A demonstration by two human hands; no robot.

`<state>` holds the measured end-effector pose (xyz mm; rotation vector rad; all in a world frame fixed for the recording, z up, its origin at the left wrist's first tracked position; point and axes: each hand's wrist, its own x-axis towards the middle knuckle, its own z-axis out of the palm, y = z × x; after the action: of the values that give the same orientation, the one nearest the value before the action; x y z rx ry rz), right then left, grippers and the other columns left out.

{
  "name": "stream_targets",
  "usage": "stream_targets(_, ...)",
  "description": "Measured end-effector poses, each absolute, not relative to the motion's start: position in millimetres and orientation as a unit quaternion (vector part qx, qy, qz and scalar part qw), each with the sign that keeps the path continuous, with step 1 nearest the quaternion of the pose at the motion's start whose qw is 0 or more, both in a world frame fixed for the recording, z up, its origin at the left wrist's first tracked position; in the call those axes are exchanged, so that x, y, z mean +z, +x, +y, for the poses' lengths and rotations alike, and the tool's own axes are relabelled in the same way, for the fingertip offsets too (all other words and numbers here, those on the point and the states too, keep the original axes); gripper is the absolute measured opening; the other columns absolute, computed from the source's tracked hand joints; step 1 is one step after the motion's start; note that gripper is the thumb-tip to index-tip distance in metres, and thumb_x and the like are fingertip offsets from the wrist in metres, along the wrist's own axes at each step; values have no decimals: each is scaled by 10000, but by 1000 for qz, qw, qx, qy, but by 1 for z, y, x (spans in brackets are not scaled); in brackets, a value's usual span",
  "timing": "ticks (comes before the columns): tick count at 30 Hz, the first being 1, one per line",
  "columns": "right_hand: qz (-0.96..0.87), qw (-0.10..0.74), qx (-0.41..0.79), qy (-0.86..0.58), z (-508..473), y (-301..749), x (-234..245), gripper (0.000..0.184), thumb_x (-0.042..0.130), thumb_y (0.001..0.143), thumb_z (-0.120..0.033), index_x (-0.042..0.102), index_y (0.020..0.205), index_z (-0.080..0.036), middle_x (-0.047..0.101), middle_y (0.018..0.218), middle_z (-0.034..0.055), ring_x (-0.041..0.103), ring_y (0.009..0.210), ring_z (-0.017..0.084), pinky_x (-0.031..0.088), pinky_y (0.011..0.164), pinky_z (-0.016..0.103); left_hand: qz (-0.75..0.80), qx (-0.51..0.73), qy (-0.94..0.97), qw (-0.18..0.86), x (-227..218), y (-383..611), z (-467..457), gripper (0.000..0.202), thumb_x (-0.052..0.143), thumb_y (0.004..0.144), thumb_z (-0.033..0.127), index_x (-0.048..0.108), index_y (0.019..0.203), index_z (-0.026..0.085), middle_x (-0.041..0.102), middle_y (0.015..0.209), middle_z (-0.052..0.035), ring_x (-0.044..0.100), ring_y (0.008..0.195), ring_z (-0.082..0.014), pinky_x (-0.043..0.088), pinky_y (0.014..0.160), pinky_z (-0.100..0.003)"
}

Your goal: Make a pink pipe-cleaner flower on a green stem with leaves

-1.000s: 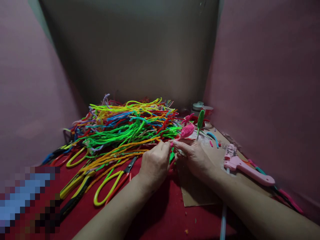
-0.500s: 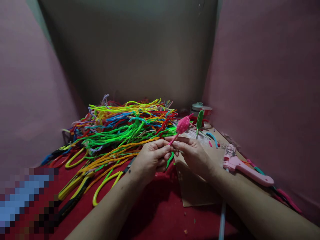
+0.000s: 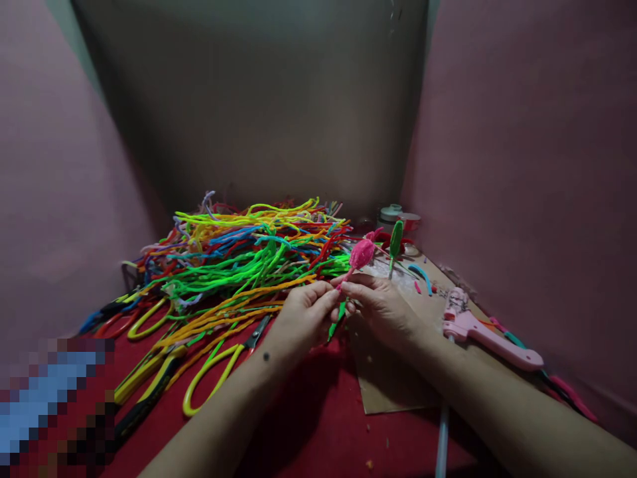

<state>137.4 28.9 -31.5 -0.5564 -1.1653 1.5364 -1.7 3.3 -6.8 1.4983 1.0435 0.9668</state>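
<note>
While both sets of fingertips meet on so thin a stem, I judge the hold a fragile one: a small twist from either side could bend the wire or let the fuzzy head tip out of the pinch. My view puts the left hand (image 3: pixel 303 318) and the right hand (image 3: pixel 381 309) at the centre of the frame, each nearly closed, with thumb and forefinger pressed on the stem of the pink chenille bud (image 3: pixel 361 253), which stands just above them. A short green piece (image 3: pixel 336 320) hangs below the pinch; I cannot tell which hand has it. Right of the hands a cardboard sheet (image 3: pixel 393 392) lies on the red cloth (image 3: pixel 308 425), with a pink glue gun (image 3: pixel 485 332) at the right edge of it. A green leaf shape (image 3: pixel 397 238) stands beside the bud. Left of centre sprawls the heap of coloured pipe cleaners (image 3: pixel 239 255), with yellow-handled scissors (image 3: pixel 213 378) lower left.
</note>
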Motion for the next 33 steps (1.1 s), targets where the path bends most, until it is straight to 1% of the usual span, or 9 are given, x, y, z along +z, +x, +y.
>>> stream_targets(3,-487,541,637,-253,25,137,-29,79,658,705,-215,702,762,-184,666,724,1,566,646,120,428,635,259,476,407,759,176,-17,0,3,154,483,840,253,572,758,159,549,637,-12,489,556,-108,383,538,-224)
stream_targets(5,-497,544,622,-266,22,136,-26,62,655,703,-208,702,733,-180,668,713,2,569,658,125,434,663,270,468,377,799,28,-23,-1,3,167,446,860,223,582,784,163,599,694,-39,542,632,-141,395,607,-253)
stream_targets(7,-507,546,606,-277,19,136,-24,72,650,712,-225,704,720,-177,670,705,8,570,668,132,438,690,285,457,358,813,-43,-26,-3,4,208,402,881,209,585,793,163,608,679,-43,555,625,-151,391,608,-259)
stream_targets(10,-511,547,604,-275,18,135,-22,96,645,719,-249,711,739,-182,673,701,15,576,672,141,446,679,290,454,361,812,-63,-27,-4,5,214,392,888,201,582,796,166,607,663,-35,559,607,-147,389,596,-249)
stream_targets(19,-520,550,598,-262,20,135,-21,112,629,726,-229,725,767,-187,686,734,19,588,700,143,444,672,280,458,435,772,72,-22,0,3,162,429,865,213,569,786,189,587,656,-1,529,581,-109,381,572,-211)
stream_targets(22,-531,552,582,-273,21,136,-22,104,635,725,-235,725,752,-192,678,705,11,581,684,139,440,652,273,463,455,734,197,-17,1,3,184,462,841,244,565,702,183,520,567,25,471,521,-93,359,516,-197)
stream_targets(26,-521,542,597,-280,21,137,-24,128,643,724,-266,727,787,-192,682,706,14,582,651,142,445,622,274,449,463,634,426,-10,2,4,249,520,801,329,511,615,165,437,473,58,344,379,-52,272,388,-180)
stream_targets(29,-517,540,608,-268,21,138,-25,140,647,724,-260,725,809,-181,689,739,21,586,657,143,446,635,279,409,442,569,560,-10,0,5,264,547,787,385,530,656,157,444,467,65,302,325,-31,216,335,-165)
stream_targets(33,-526,542,600,-264,21,138,-24,142,640,731,-240,727,814,-164,687,736,25,580,680,142,430,654,276,359,430,512,651,-13,-3,8,241,595,766,389,561,744,151,438,468,74,268,317,-10,211,322,-134)
